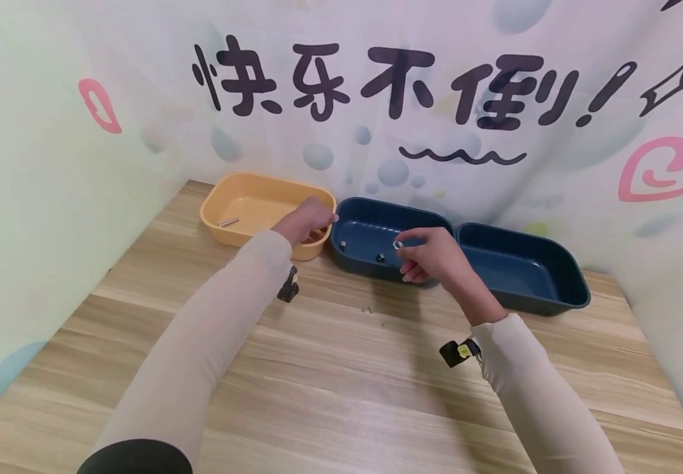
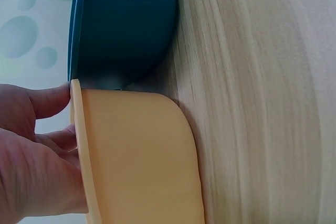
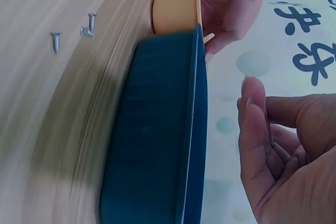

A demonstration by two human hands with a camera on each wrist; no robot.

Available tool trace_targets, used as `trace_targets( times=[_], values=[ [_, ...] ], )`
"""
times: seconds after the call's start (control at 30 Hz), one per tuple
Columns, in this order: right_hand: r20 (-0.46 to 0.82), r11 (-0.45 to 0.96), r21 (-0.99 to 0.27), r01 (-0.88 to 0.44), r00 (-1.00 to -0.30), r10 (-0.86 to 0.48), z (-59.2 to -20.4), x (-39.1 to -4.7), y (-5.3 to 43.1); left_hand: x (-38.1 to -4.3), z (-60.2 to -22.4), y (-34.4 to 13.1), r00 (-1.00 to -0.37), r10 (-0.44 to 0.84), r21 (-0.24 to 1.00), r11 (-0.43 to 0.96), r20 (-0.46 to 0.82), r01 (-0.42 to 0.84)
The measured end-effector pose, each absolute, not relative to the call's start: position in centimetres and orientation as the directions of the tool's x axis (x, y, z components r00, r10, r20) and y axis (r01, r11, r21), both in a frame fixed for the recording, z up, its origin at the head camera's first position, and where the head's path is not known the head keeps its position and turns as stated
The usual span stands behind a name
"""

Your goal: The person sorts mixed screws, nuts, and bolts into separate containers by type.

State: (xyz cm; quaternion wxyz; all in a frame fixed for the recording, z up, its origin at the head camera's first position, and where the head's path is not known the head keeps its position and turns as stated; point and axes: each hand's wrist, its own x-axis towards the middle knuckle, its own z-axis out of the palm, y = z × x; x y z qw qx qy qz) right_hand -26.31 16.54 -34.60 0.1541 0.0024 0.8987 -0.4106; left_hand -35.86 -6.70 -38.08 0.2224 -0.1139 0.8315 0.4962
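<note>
My left hand [image 1: 307, 220] reaches over the right end of a yellow bin [image 1: 258, 205]. Its thumb lies at the rim while the other fingers go inside, their tips hidden by the wall in the left wrist view; whether they hold anything is unclear. Above the middle dark blue bin [image 1: 397, 214], my right hand [image 1: 433, 253] pinches a small silver hex nut [image 1: 398, 245] between thumb and forefinger. In the right wrist view the nut is not discernible. Small dark pieces [image 1: 380, 258] lie in that blue bin, and a silver rod-like piece [image 1: 228, 222] in the yellow one.
Another dark blue bin [image 1: 513, 263] stands at the right of the row. Several small screws [image 3: 55, 42] lie on the wooden table [image 1: 318, 382] in front of the bins. A printed cloth [image 1: 347, 145] hangs directly behind.
</note>
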Motion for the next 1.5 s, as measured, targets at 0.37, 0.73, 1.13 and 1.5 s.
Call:
trace_targets(
  times=[0.37,0.73,1.13,1.5],
  values=[
    [-0.226,0.633,-0.76,0.147,-0.973,-0.047,-34.72,-26.42,17.08,-35.84,-38.18,-6.76,-0.868,0.021,0.764,0.486,-0.496,-0.424],
    [-0.169,0.633,-0.765,0.123,-0.986,-0.012,-34.38,-26.44,17.4,-35.82,-37.85,-6.61,-0.875,0.016,0.771,0.481,-0.483,-0.417],
    [-0.202,0.657,-0.741,0.137,-0.979,-0.023,-34.81,-26.42,17.5,-35.89,-37.99,-6.66,-0.881,0.02,0.778,0.478,-0.473,-0.407],
    [-0.194,0.651,-0.748,0.125,-0.98,-0.035,-35.08,-26.22,17.49,-35.91,-38.34,-6.77,-0.887,0.034,0.792,0.467,-0.461,-0.394]
  ],
)
